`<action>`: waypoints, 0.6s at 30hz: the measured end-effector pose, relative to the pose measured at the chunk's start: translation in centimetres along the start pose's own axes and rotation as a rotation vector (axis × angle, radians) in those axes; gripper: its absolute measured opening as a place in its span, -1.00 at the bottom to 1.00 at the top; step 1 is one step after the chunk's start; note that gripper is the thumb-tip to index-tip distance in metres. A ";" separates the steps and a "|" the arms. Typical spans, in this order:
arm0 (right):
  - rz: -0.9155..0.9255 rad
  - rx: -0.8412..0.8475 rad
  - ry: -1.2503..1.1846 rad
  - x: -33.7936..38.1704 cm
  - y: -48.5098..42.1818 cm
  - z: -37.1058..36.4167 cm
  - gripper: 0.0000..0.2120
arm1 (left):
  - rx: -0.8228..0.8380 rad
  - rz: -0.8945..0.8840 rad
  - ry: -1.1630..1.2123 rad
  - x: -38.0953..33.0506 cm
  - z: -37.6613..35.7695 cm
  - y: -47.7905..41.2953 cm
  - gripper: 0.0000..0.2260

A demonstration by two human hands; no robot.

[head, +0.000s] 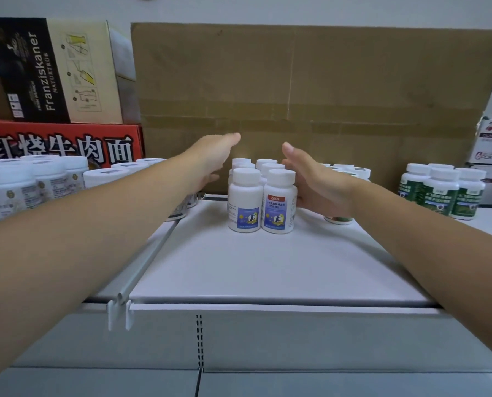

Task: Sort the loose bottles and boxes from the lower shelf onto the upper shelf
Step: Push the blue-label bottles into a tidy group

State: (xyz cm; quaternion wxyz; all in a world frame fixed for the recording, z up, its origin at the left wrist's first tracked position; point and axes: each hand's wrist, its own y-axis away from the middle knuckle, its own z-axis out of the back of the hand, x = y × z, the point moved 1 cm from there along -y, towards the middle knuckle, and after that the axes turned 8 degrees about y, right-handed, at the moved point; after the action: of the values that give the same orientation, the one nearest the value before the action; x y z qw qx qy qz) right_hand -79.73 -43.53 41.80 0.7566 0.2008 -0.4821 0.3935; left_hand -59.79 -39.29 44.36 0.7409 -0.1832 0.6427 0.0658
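Several white bottles with blue labels [263, 196] stand in two rows on the white upper shelf [267, 267]. My left hand [210, 159] is stretched out just left of the rows, fingers straight, not clearly touching them. My right hand [310, 181] lies flat against the right side of the rows, its palm next to the front right bottle [279, 202]. Neither hand holds anything. The lower shelf is out of view.
Large white jars [33, 184] stand at the left, green-label bottles [442, 193] at the right. A big cardboard sheet [310, 96] stands behind. A red carton [61, 144] and a beer box [53, 70] are stacked back left. A metal divider rail [147, 259] runs along the shelf.
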 end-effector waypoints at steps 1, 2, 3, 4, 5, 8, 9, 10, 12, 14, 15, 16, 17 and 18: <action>-0.004 -0.003 -0.026 0.0 -0.1 0.1 -0.34 | -0.009 0.002 -0.040 -0.3 -0.2 -0.5 -0.52; -0.011 -0.009 -0.044 -0.1 -0.2 0.2 -0.32 | -0.017 -0.003 -0.077 -0.5 -0.5 -0.9 -0.54; -0.019 -0.013 -0.063 -0.1 -0.3 0.4 -0.27 | -0.029 -0.013 -0.109 -0.7 -0.8 -1.4 -0.56; -0.028 -0.017 -0.077 -0.4 -0.5 0.5 -0.19 | -0.040 -0.026 -0.134 -0.8 -1.0 -1.7 -0.58; -0.037 -0.020 -0.092 -0.5 -0.7 0.6 -0.11 | -0.046 -0.033 -0.146 -0.7 -1.2 -2.0 -0.60; -0.056 -0.064 -0.122 -0.8 -1.2 0.9 0.03 | -0.059 -0.025 -0.125 0.0 -1.7 -3.0 -0.65; -0.057 -0.082 -0.134 -0.8 -1.3 0.9 0.04 | -0.070 -0.014 -0.101 0.3 -1.8 -3.4 -0.68; -0.055 -0.095 -0.143 -0.8 -1.4 0.9 0.02 | -0.089 -0.002 -0.068 0.5 -1.8 -3.5 -0.73; -0.057 -0.118 -0.155 -0.8 -1.4 0.8 -0.02 | -0.133 0.018 -0.001 0.6 -1.8 -3.8 -0.80; -0.067 -0.124 -0.150 -0.9 -1.5 0.8 -0.01 | -0.148 0.039 0.002 0.7 -1.7 -4.0 -0.81; -0.072 -0.127 -0.151 -1.0 -1.6 0.8 0.02 | -0.150 0.050 0.000 0.8 -1.6 -4.1 -0.81; -0.079 -0.133 -0.155 -1.1 -1.7 0.9 0.05 | -0.149 0.063 0.009 0.8 -1.5 -4.0 -0.81; -0.085 -0.140 -0.162 -1.1 -1.7 1.0 0.07 | -0.147 0.076 0.019 0.8 -1.5 -4.0 -0.80; -0.089 -0.148 -0.170 -1.2 -1.7 1.0 0.07 | -0.145 0.086 0.023 0.9 -1.4 -4.1 -0.79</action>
State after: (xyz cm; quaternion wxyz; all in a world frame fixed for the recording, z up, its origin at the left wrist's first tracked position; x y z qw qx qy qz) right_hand -79.19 -45.75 41.34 0.7424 0.1982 -0.5627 0.3047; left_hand -59.57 -43.68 44.13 0.7149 -0.2093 0.6519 0.1420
